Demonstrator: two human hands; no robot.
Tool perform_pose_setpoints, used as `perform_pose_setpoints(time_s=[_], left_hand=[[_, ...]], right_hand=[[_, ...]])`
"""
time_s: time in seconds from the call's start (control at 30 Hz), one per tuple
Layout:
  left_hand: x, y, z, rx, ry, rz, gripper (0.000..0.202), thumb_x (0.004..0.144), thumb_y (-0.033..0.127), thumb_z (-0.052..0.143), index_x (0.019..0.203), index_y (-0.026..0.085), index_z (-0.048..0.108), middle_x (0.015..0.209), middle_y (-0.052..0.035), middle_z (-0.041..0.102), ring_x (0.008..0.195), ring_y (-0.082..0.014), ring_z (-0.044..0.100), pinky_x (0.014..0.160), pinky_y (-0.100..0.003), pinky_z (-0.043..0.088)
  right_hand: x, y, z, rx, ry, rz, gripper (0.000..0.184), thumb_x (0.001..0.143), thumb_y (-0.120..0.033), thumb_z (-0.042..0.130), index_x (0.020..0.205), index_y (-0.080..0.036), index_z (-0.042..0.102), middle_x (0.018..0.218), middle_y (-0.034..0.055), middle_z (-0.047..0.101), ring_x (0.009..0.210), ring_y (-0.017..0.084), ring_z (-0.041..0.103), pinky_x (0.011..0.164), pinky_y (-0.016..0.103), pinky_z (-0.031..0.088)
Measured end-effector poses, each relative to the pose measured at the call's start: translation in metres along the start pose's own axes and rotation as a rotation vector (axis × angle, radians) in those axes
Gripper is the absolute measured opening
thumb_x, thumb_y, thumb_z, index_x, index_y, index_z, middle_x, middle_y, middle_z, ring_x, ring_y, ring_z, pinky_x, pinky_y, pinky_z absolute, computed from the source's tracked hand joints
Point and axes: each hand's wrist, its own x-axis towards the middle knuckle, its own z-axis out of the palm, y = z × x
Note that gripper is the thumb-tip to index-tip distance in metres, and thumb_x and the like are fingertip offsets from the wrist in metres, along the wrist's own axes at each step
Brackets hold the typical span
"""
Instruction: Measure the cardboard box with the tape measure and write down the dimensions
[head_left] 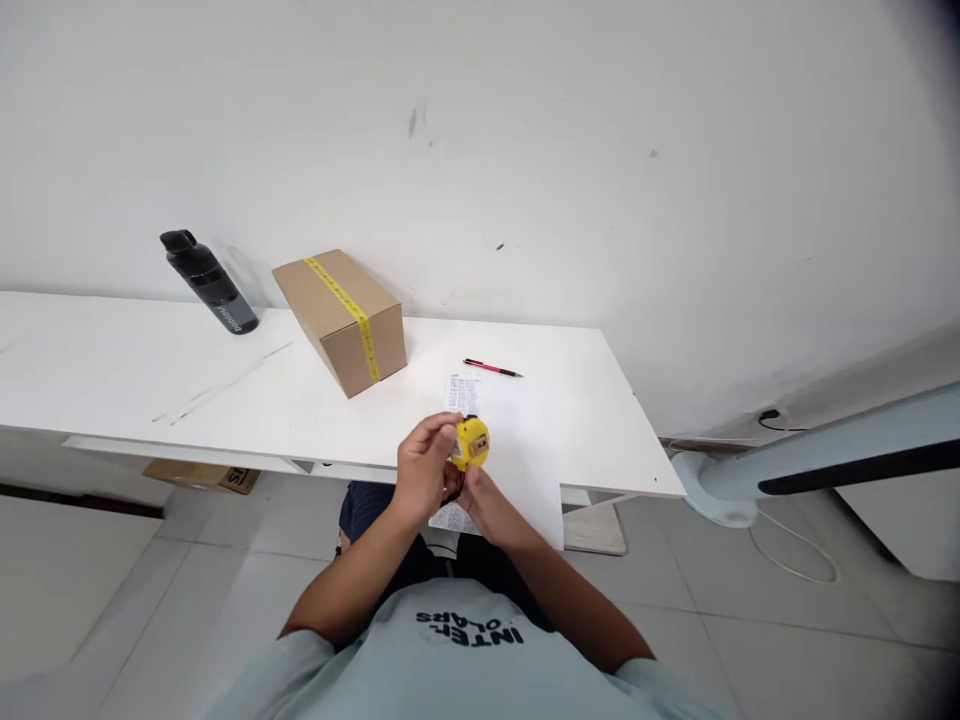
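Observation:
A yellow tape measure (472,442) is held up over the near edge of the white table. My left hand (425,462) is closed around its left side, thumb and fingers gripping the case. From below and to the right, my right hand (487,500) touches the lower part of the tape measure, its fingers bent near a dark strap (454,486). What those fingertips pinch is partly hidden. Under my hands lies a white sheet of paper (529,460) with handwriting, hanging over the table edge. A red and black pen (492,368) lies just beyond the sheet's top.
A cardboard box (345,310) with yellow tape stands left of the paper on the white table (225,400). Farther left is a dark bottle (210,283). Another carton (202,475) sits beneath the table. At right, a light-blue post (847,450) and a cable (799,570) are near the floor.

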Motion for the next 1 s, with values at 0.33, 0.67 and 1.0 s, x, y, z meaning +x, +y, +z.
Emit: perform_pose_setpoints(time_s=[0.33, 0.67, 1.0], left_hand=[[-0.036, -0.021, -0.040, 0.333, -0.122, 0.428, 0.017, 0.097, 0.037, 0.072, 0.105, 0.025, 0.079, 0.110, -0.0087, 0.078, 0.104, -0.0198, 0.077, 0.089, -0.035, 0.067], [-0.075, -0.034, -0.079, 0.857, -0.139, 0.856, 0.029, 0.100, 0.023, 0.065, 0.129, 0.023, 0.065, 0.109, -0.0066, 0.081, 0.097, -0.0176, 0.078, 0.085, -0.032, 0.064], [-0.038, 0.011, -0.140, 1.332, 0.116, 1.110, 0.037, 0.094, 0.004, 0.060, 0.125, 0.024, 0.057, 0.101, -0.0058, 0.082, 0.087, -0.0176, 0.077, 0.089, -0.036, 0.058]], right_hand=[[-0.030, -0.003, 0.028, 0.278, 0.092, 0.180, 0.086, 0.078, -0.092, 0.057, 0.140, -0.033, 0.062, 0.125, 0.0090, 0.076, 0.117, 0.030, 0.070, 0.093, 0.048, 0.060], [-0.055, 0.001, 0.008, 0.070, 0.286, 0.134, 0.045, 0.071, -0.060, 0.090, 0.090, -0.023, 0.075, 0.080, 0.0028, 0.076, 0.073, 0.020, 0.068, 0.077, 0.038, 0.058], [-0.065, -0.006, -0.027, 0.035, 0.447, 0.081, 0.048, 0.059, -0.057, 0.094, 0.082, -0.021, 0.071, 0.065, 0.0006, 0.067, 0.056, 0.014, 0.053, 0.055, 0.030, 0.044]])
